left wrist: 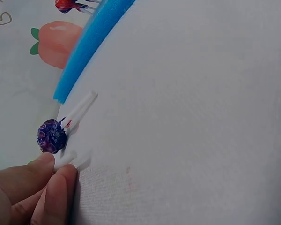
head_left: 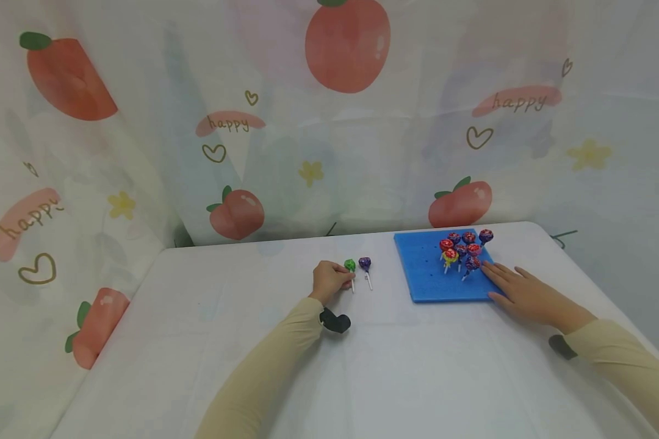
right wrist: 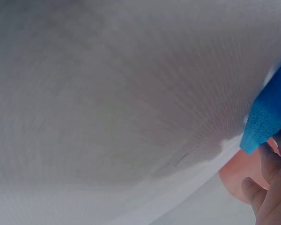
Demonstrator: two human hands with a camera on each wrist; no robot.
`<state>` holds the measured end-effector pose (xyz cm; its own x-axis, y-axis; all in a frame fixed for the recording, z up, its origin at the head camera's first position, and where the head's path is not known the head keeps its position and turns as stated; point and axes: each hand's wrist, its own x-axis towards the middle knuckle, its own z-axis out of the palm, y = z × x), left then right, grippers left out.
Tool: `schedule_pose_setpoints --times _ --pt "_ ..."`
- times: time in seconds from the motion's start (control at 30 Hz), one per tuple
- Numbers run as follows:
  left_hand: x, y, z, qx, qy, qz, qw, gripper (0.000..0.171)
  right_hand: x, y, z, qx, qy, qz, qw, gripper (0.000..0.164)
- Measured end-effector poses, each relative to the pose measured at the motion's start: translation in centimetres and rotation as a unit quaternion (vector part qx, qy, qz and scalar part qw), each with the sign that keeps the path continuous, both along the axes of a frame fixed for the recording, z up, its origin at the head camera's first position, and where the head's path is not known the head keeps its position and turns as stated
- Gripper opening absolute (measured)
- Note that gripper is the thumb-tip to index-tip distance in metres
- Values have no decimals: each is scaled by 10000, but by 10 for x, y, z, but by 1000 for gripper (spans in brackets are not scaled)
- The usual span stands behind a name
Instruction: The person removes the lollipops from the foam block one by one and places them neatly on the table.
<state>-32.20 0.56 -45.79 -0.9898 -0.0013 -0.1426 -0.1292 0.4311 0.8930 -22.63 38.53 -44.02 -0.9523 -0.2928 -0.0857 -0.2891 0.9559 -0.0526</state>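
Note:
My left hand (head_left: 331,280) pinches a green-wrapped lollipop (head_left: 349,265) by its white stick, between thumb and fingers. Just right of it on the table lies a purple-wrapped lollipop (head_left: 365,263), whose dark round head (left wrist: 51,136) shows above the fingertips in the left wrist view. Several lollipops (head_left: 461,249) with red, purple and yellow wrappers stand in a blue foam board (head_left: 420,274), sticks down. At the board's right edge, my right hand (head_left: 527,296) rests with its fingers extended, touching the board. The right wrist view shows only part of that hand beside the blue edge (right wrist: 267,115).
A white cloth covers the table (head_left: 198,341). Behind it hangs a pale curtain (head_left: 362,158) printed with peaches, hearts and lettering. Small dark holes dot the left part of the foam board. A dark strap (head_left: 335,321) sits at my left wrist.

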Motion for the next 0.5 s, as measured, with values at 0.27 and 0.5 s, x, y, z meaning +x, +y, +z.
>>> schedule_pose_setpoints --times 0.27,0.5 --pt "0 -1 2 -313 -15 -108 9994 13 1 -1 1 -32 61 19 10000 71" --pt "1 -2 3 -352 -22 -148 9993 12 1 -2 1 -8 39 -5 10000 72"
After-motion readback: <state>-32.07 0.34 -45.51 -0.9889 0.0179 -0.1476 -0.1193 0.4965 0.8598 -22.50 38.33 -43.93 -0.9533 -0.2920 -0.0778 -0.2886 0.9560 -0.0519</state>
